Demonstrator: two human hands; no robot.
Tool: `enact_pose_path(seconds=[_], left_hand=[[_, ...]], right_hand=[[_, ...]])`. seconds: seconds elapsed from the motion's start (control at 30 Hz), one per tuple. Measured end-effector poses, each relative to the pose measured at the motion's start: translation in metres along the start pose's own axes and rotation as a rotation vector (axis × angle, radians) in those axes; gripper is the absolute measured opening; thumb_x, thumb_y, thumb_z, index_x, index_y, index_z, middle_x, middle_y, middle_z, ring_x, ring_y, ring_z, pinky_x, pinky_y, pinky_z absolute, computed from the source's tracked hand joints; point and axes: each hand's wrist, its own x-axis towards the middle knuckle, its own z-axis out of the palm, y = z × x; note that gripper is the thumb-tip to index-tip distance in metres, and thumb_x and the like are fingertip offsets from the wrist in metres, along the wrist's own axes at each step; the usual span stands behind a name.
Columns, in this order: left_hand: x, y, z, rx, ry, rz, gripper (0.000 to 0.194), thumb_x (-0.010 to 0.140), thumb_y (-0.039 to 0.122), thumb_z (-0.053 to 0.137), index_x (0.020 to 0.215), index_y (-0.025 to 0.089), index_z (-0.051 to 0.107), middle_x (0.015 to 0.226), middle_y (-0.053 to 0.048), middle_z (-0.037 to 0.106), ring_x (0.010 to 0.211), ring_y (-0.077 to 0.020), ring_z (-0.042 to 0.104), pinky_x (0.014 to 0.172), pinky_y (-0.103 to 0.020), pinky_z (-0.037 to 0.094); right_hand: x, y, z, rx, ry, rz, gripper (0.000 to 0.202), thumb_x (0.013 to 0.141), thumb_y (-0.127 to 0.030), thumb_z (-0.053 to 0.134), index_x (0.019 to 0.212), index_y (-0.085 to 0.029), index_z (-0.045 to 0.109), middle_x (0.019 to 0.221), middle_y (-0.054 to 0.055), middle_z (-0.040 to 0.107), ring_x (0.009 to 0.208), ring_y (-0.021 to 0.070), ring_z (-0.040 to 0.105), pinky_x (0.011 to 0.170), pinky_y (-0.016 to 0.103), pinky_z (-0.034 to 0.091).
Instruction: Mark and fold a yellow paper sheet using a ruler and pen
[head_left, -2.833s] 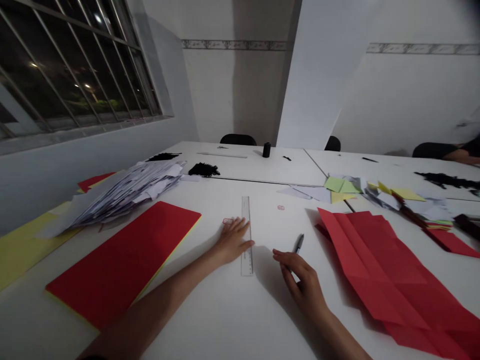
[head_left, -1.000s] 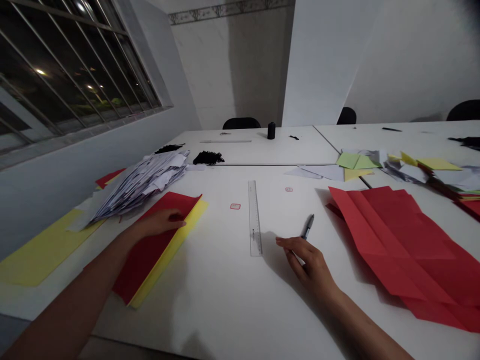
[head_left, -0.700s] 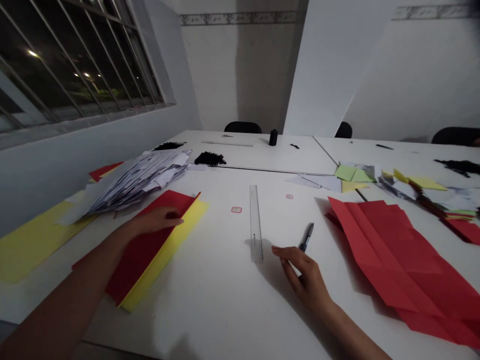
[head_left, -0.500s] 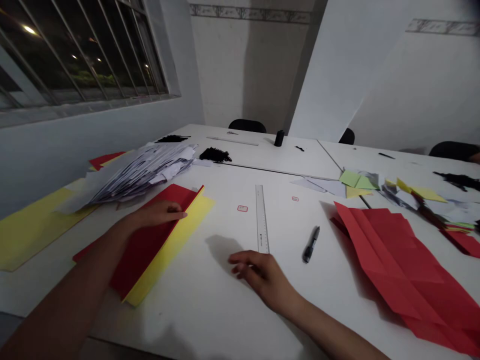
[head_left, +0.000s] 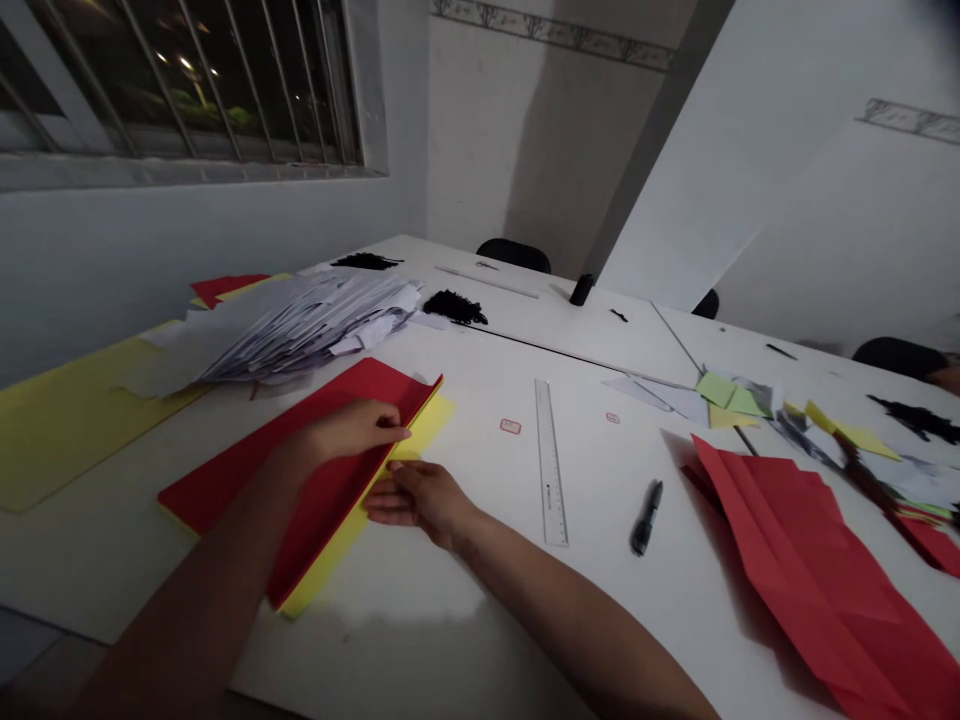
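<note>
A red sheet [head_left: 315, 480] lies on a yellow sheet [head_left: 330, 567], its right edge bent upward. My left hand [head_left: 361, 428] rests over the red sheet, thumb and fingers closed on that raised edge. Just below it, my right hand [head_left: 424, 497] is at the same edge, palm turned up; its thumb and index finger pinch the edge while the other fingers extend over the yellow. To the right of my hands lies a clear ruler [head_left: 551, 462], and past it a black pen [head_left: 646, 518].
A pile of white papers [head_left: 315, 325] stands at the left beside a yellow sheet [head_left: 67, 425]. Creased red paper [head_left: 817, 560] lies at the right, with paper scraps behind it. A black cylinder [head_left: 582, 290] stands farther back. Part of a person shows at the right edge.
My right hand has moved left from near the ruler to the bent red edge. My left hand stays on that edge. The view has shifted, so the table contents appear tilted.
</note>
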Motion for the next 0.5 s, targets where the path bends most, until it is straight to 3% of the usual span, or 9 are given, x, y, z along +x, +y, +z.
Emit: enact_pose_path(seconds=[0.3, 0.5], left_hand=[[0.0, -0.002, 0.004, -0.011, 0.005, 0.007, 0.039, 0.075, 0.055, 0.054, 0.067, 0.017, 0.057, 0.06, 0.001, 0.051, 0.061, -0.0138, 0.044, 0.056, -0.026, 0.028], [-0.001, 0.002, 0.005, 0.009, 0.036, 0.009, 0.036, 0.076, 0.051, 0.054, 0.072, 0.016, 0.058, 0.062, 0.001, 0.055, 0.063, -0.0139, 0.047, 0.059, -0.025, 0.031]], right_hand=[[0.003, 0.004, 0.006, 0.003, 0.011, -0.016, 0.014, 0.087, -0.021, 0.064, 0.078, -0.014, 0.055, 0.066, -0.001, 0.062, 0.061, 0.0097, 0.065, 0.068, 0.026, 0.06], [0.003, 0.002, 0.013, 0.019, 0.105, 0.011, 0.019, 0.092, -0.008, 0.05, 0.075, -0.012, 0.057, 0.06, 0.0, 0.061, 0.055, 0.0078, 0.063, 0.062, 0.02, 0.059]])
